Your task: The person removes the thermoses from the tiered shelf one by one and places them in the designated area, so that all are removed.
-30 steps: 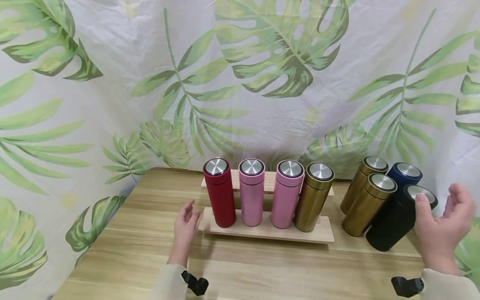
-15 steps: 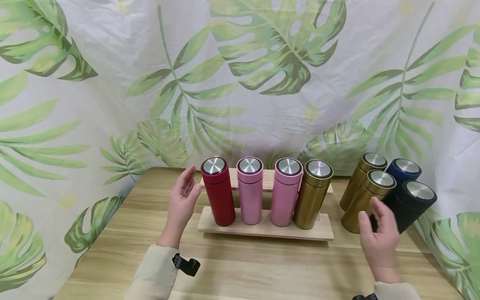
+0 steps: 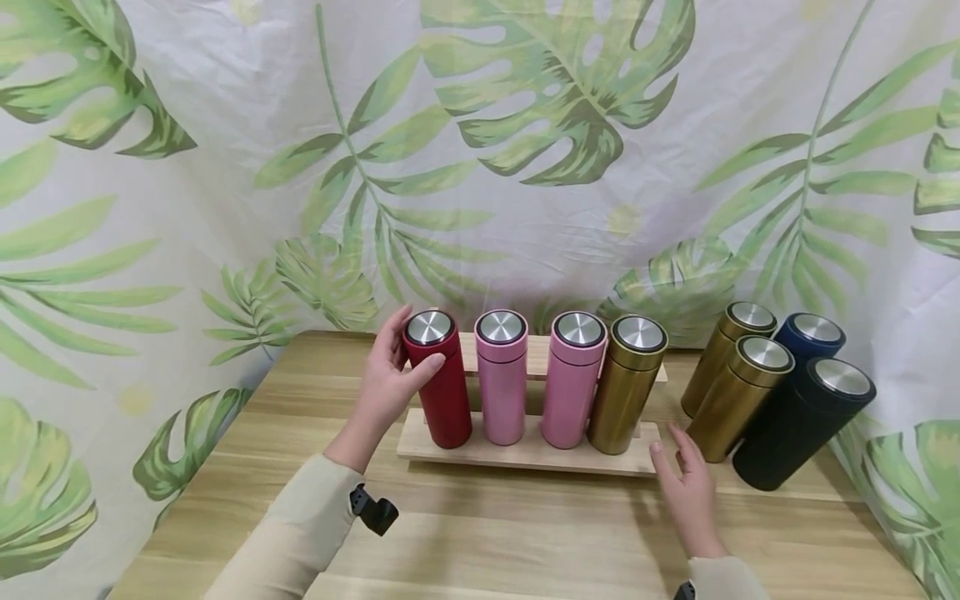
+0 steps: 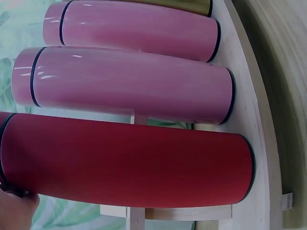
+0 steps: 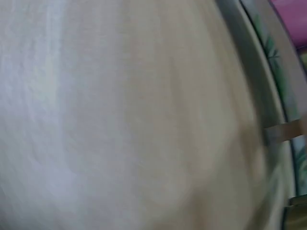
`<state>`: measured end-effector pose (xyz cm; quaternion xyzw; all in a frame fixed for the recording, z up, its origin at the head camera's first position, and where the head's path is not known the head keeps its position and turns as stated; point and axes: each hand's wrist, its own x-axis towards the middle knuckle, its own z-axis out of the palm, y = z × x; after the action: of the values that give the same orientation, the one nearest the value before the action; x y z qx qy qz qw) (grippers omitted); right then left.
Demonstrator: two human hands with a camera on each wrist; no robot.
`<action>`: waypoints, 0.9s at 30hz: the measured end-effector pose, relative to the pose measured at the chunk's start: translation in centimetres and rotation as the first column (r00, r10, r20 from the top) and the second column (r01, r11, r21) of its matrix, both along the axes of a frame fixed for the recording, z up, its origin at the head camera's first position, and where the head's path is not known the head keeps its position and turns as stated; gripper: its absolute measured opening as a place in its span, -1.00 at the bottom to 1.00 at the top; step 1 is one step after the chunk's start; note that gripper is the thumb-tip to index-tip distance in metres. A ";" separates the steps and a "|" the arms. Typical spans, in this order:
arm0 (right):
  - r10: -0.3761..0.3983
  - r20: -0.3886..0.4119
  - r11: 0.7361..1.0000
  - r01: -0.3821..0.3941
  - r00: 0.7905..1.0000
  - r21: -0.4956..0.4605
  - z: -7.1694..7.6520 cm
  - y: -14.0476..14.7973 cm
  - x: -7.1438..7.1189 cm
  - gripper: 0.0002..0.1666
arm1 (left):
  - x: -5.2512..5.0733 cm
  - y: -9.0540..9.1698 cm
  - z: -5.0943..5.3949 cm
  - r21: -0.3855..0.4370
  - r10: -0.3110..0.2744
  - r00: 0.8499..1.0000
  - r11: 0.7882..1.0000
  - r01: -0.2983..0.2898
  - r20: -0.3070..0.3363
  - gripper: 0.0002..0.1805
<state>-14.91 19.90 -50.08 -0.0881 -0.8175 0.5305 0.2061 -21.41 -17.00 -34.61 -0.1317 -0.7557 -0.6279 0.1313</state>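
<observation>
On the front step of a pale wooden rack [image 3: 525, 454] stand a red thermos [image 3: 446, 404], two pink thermoses [image 3: 504, 400] and a gold thermos [image 3: 626, 400], all with silver-topped lids. My left hand [image 3: 390, 383] grips the red one near its lid, thumb across the front and fingers at the far left side. In the left wrist view, part of that hand [image 4: 17, 211] touches the red thermos [image 4: 129, 160] just by its dark lid ring. My right hand [image 3: 688, 492] is beside the rack's right end, fingers loosely spread and holding nothing. The right wrist view is blurred.
Right of the rack, two more gold thermoses [image 3: 731, 408], a dark blue one [image 3: 813, 333] and a black one [image 3: 795, 429] stand close together on the wooden table [image 3: 525, 533]. The rack has a higher back step [image 3: 540, 354]. A leaf-patterned cloth [image 3: 480, 233] hangs behind.
My left hand has risen and moved right onto the red thermos. The right hand has swung left, away from the black thermos to the rack's end. The thermoses have stayed put.
</observation>
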 end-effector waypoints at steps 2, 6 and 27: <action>0.006 0.032 0.999 -0.005 0.999 -0.033 -0.6 -0.3 -0.1 -0.45 | -0.1 0.1 0.2 -0.025 0.012 1.000 1.000 -0.011 0.018 -0.14; 0.014 0.069 0.997 -0.009 0.998 -0.073 -1.3 -0.9 -0.3 -0.43 | -0.4 0.2 0.5 -0.069 0.037 0.998 0.997 -0.034 0.049 -0.08; 0.060 0.233 0.995 -0.040 0.971 -0.089 -1.9 -0.2 -0.8 -0.38 | -0.7 0.2 1.7 -0.249 0.163 0.985 0.958 -0.143 0.062 -0.21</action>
<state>-15.71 19.65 -51.99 -0.1383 -0.8152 0.5551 0.0903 -22.09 -16.83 -32.92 -0.0621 -0.8397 -0.5233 0.1312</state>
